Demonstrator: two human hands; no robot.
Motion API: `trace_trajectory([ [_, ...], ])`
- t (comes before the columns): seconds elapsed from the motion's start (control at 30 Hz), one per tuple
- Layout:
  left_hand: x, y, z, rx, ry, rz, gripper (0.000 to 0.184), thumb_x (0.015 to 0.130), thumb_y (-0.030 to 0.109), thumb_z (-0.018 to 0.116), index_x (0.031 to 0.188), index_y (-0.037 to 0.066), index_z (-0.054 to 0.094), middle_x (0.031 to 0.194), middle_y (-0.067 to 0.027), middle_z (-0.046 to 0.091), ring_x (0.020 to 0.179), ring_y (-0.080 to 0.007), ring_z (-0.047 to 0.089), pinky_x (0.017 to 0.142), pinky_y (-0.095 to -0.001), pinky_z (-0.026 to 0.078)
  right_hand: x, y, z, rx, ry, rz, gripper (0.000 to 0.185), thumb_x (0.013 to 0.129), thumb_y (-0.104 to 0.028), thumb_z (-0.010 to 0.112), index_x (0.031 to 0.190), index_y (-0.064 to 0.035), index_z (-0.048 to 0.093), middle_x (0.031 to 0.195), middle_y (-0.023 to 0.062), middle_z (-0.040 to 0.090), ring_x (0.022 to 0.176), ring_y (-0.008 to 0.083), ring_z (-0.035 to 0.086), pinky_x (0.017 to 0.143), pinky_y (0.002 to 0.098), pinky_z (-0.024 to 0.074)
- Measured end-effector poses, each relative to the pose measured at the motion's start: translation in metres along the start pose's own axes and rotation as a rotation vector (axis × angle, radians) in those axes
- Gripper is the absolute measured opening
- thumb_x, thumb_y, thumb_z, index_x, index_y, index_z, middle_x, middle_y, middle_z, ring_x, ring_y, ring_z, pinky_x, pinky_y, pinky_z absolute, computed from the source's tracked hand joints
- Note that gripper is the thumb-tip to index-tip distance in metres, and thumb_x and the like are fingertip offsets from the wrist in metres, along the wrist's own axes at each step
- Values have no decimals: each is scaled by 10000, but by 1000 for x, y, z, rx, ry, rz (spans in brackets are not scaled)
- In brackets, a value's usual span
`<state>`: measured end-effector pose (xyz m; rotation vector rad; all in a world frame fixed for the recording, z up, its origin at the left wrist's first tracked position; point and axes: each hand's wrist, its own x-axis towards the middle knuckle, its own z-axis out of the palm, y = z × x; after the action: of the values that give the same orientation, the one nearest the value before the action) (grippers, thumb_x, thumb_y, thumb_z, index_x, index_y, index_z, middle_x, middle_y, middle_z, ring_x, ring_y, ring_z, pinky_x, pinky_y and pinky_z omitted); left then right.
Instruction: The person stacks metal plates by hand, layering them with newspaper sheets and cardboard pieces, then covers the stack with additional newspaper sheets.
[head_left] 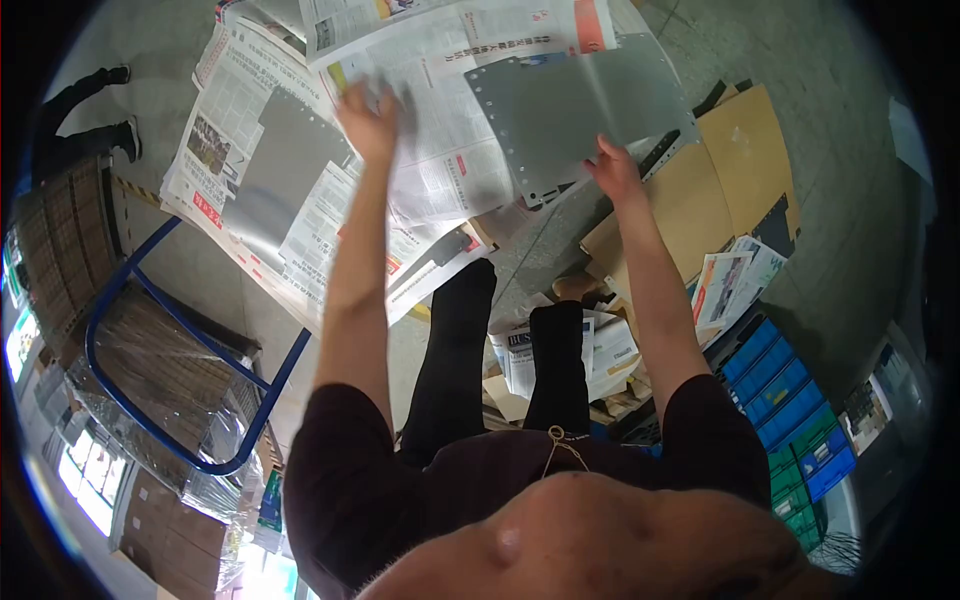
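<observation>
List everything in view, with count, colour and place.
newspapers: several, mostly white, upper left, upper centre, lower right
sheets: at least two, grey, among newspapers
cardboard: several pieces, brown, right
crates: several, blue and green, lower right
rail: one, blue, left
wrapped load: count unclear, brown, left
boxes: several, brown, lower left
other person's legs: two, dark, upper left
shirt: one, dark, bottom
own legs: two, black, centre
left hand: one, bare, over newspapers
right hand: one, bare, at sheet edge

Left hand (368, 122): is blurring.
Gray sheet (570, 112): is catching a pale streak beyond the right hand (614, 172).
Windows (88, 482): are glaring behind the left hand.
Edges: are bending into black.
</observation>
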<state>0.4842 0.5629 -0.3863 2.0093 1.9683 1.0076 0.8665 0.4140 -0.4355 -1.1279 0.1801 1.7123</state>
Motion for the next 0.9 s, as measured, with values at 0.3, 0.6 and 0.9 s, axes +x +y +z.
trace_trajectory([
  [0.3,199,-153,94,-234,-276,-905,511,770,296,705,1138,-9,524,1024,-190,569,955,-304,589,783,-393,508,-6,5,25,-15,95,-107,209,841,-125,624,1038,-167,570,1085,-33,569,1064,152,487,898,390,319],
  [0.6,233,-105,14,-1240,57,-548,179,795,-20,636,956,17,567,855,-109,630,785,-248,642,662,-381,557,10,-20,39,-43,88,-155,158,866,-109,593,1020,-143,601,987,-26,612,976,129,540,797,344,357],
  [0.9,150,-133,49,-1012,358,-1071,384,766,-16,644,1113,16,485,943,-132,612,811,-299,629,620,-433,536,54,-66,100,-89,42,-202,103,845,-63,609,910,-139,632,970,8,626,907,165,589,668,313,421],
])
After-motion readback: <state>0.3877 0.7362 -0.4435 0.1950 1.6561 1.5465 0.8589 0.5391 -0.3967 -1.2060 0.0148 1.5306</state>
